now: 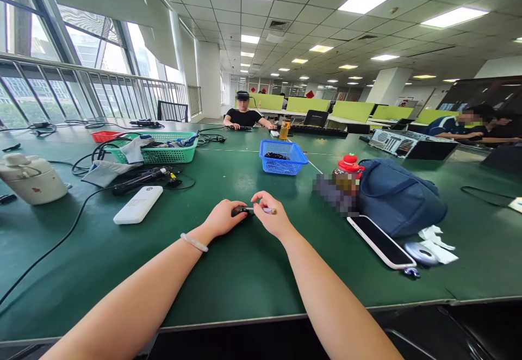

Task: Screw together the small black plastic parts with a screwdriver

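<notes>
Left hand (pixel 222 218) pinches a small black object (pixel 240 210) between thumb and fingers; right hand (pixel 274 222), just beside it, grips a slim, pale, rod-shaped tool (pixel 269 211) pointing toward the left hand.

Green surface (pixel 228 284), both hands near its middle. Left hand (pixel 222 218): thumb and fingers on a small dark part (pixel 240 211) (mostly covered, details unclear). Right hand (pixel 275 223) grips a slim tool (pixel 268 211), its thin end pointing at the part. Beyond them, blue basket (pixel 281 166), dark pieces (pixel 277 156) inside. Off left, white power bank (pixel 138 205); farther back, green basket (pixel 175 155). Off right, phone (pixel 382 241) lying beside navy bag (pixel 402 199). Person (pixel 246 116) seated across the surface.
</notes>
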### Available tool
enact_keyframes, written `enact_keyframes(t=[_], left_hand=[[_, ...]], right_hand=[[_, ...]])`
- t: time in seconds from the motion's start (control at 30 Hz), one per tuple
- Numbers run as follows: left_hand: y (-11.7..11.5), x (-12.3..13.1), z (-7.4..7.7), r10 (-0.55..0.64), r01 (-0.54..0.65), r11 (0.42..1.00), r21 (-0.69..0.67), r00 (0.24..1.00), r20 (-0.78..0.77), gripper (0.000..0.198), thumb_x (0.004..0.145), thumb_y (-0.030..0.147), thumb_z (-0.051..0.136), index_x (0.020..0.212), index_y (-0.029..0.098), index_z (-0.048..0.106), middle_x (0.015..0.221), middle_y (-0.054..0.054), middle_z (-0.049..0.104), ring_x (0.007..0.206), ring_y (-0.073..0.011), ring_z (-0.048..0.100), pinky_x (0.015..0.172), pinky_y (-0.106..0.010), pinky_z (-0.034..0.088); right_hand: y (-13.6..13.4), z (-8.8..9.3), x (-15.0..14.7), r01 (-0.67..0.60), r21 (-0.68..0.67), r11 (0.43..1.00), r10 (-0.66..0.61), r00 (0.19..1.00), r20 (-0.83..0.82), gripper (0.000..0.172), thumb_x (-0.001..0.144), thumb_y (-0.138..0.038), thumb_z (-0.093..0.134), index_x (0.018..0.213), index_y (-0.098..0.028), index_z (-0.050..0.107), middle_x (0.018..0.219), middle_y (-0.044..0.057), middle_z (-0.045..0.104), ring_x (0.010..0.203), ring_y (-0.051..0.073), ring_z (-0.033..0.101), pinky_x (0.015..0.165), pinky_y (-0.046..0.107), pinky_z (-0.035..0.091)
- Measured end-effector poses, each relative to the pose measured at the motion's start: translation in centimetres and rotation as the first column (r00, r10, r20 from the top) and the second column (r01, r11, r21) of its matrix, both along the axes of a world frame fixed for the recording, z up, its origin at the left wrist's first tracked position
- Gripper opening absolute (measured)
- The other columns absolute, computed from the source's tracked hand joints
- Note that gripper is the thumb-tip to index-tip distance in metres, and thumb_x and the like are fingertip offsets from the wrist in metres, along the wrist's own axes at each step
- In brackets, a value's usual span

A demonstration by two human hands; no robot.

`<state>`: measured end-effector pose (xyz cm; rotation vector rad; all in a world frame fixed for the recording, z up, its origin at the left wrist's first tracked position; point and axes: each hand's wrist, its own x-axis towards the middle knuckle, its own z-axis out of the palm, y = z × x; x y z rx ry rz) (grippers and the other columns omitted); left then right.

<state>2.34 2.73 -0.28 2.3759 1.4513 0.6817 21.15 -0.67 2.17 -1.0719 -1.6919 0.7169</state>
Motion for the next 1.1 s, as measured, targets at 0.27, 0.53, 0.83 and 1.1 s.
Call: enact_keyframes(t=[0.27, 0.53, 0.83, 1.1], left_hand=[[0.2, -0.5, -0.1, -0.051, 0.05, 0.997, 0.064, 0.999, 0.019, 0.035, 0.085, 0.044, 0.058, 0.111, 0.024, 0.07, 0.106, -0.006, 0.071, 0.104, -0.0271, 0.06, 0.094, -0.039, 0.046], [0.2, -1.0, 0.2, 0.003, -0.003, 1.0, 0.015, 1.0, 0.003, 0.033, 0.078, 0.042, 0.067, 0.103, 0.021, 0.067, 0.104, -0.008, 0.069, 0.105, -0.0286, 0.061, 0.093, -0.041, 0.049], [0.1, -1.8, 0.7, -0.085, 0.083, 0.995, -0.05, 0.996, -0.039, 0.048, 0.084, 0.024, 0.055, 0.131, 0.024, 0.06, 0.124, -0.006, 0.067, 0.117, -0.0246, 0.058, 0.104, -0.036, 0.043], [0.2, -1.9, 1.0, -0.077, 0.076, 0.997, -0.03, 0.997, -0.024, 0.042, 0.078, 0.034, 0.063, 0.119, 0.026, 0.07, 0.107, -0.006, 0.072, 0.107, -0.0275, 0.062, 0.097, -0.038, 0.048]], right_hand=[[0.9, -0.5, 0.1, -0.04, -0.143, 0.989, 0.007, 0.975, -0.224, 0.019, 0.074, -0.039, 0.063, 0.074, -0.023, 0.052, 0.049, -0.01, 0.044, 0.041, 0.009, 0.042, 0.045, 0.023, 0.032], [1.8, -0.8, 0.5, -0.024, -0.411, 0.911, -0.209, 0.833, -0.512, 0.04, 0.067, -0.052, 0.079, 0.071, -0.018, 0.058, 0.055, -0.003, 0.058, 0.04, 0.008, 0.047, 0.039, 0.02, 0.038], [2.3, -0.9, 0.9, -0.041, -0.621, 0.783, -0.392, 0.742, -0.543, 0.035, 0.097, -0.045, 0.05, 0.081, -0.016, 0.062, 0.057, 0.0, 0.062, 0.037, 0.007, 0.049, 0.035, 0.018, 0.039], [2.6, -1.6, 1.4, -0.048, -0.61, 0.791, -0.405, 0.706, -0.581, 0.034, 0.088, -0.051, 0.062, 0.076, -0.02, 0.055, 0.049, -0.005, 0.051, 0.035, 0.008, 0.042, 0.034, 0.02, 0.033]])
